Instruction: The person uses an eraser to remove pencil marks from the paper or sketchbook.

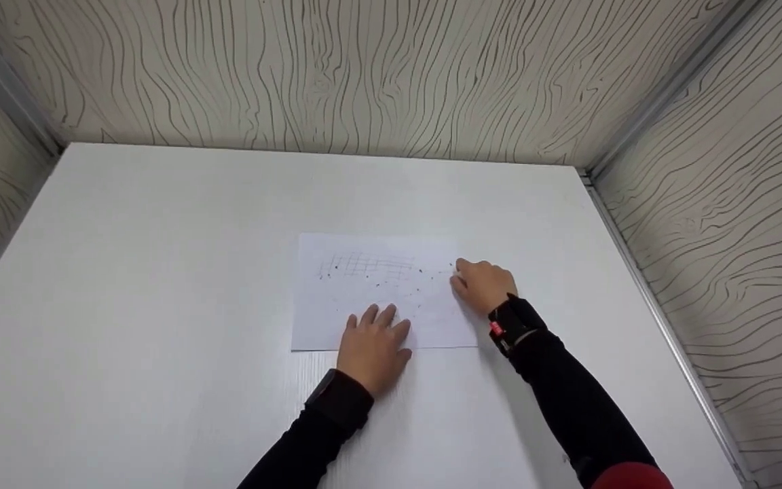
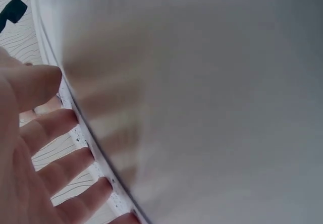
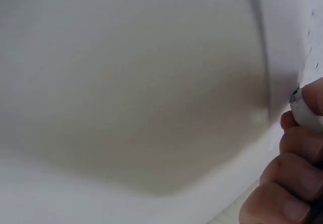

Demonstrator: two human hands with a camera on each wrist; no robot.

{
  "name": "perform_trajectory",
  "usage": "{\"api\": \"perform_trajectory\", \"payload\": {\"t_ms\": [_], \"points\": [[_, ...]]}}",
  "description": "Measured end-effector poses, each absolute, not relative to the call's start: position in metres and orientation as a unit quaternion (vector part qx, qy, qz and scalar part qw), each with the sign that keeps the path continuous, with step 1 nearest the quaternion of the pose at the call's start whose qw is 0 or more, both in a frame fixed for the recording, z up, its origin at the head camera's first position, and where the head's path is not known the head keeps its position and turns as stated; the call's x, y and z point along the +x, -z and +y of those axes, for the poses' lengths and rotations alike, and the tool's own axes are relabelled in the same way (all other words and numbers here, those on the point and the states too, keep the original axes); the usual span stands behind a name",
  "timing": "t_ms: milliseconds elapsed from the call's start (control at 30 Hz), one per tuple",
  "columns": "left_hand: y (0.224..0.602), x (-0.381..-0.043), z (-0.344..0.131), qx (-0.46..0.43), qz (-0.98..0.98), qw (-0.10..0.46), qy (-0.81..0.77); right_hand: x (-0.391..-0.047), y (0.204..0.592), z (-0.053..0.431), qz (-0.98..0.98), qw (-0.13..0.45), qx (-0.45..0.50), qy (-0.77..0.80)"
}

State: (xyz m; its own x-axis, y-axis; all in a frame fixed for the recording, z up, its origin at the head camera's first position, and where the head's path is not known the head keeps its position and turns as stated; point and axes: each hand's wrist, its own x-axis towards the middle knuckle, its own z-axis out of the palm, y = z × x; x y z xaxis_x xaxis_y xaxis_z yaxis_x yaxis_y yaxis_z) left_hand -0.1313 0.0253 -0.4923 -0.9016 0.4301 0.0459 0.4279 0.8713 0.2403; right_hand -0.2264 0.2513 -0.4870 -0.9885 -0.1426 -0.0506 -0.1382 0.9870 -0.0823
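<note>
A white sheet of paper [image 1: 316, 312] lies on the white table, with a pencil-drawn grid [image 1: 370, 263] across its upper part. Small dark eraser crumbs [image 1: 420, 270] are scattered below and beside the lines. My left hand [image 1: 372, 346] rests flat on the sheet's lower edge, fingers spread; the left wrist view shows its straight fingertips at the paper. At the sheet's right edge, my right hand [image 1: 486, 285] pinches a small white eraser [image 3: 304, 114] between thumb and forefinger. The eraser's tip is smudged dark and sits right at the paper; its other end is hidden in the hand.
The white table [image 1: 160, 272] spreads out around the sheet. Behind it stands a panel with a wood-grain pattern [image 1: 323, 75], and a similar panel [image 1: 751, 204] rises along the right side. A metal strip [image 1: 662, 319] runs along the table's right edge.
</note>
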Motion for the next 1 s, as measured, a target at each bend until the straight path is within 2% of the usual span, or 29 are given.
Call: {"api": "perform_trajectory", "payload": {"t_ms": [233,367,567,867,1000], "points": [[0.486,-0.136,0.008,0.214,0.961,0.014,-0.172,-0.230,0.482,0.247,0.993,0.043,-0.079,0.075],[0.485,-0.139,-0.011,0.201,0.961,0.007,-0.187,-0.226,0.484,0.226,0.993,0.044,-0.086,0.067],[0.490,-0.138,-0.021,0.195,0.966,0.041,-0.166,-0.222,0.492,0.195,0.989,0.062,-0.118,0.069],[0.488,-0.137,-0.024,0.202,0.965,0.031,-0.163,-0.232,0.484,0.227,0.992,0.056,-0.064,0.092],[0.487,-0.136,-0.023,0.199,0.966,0.042,-0.159,-0.233,0.479,0.221,0.991,0.043,-0.071,0.108]]}}
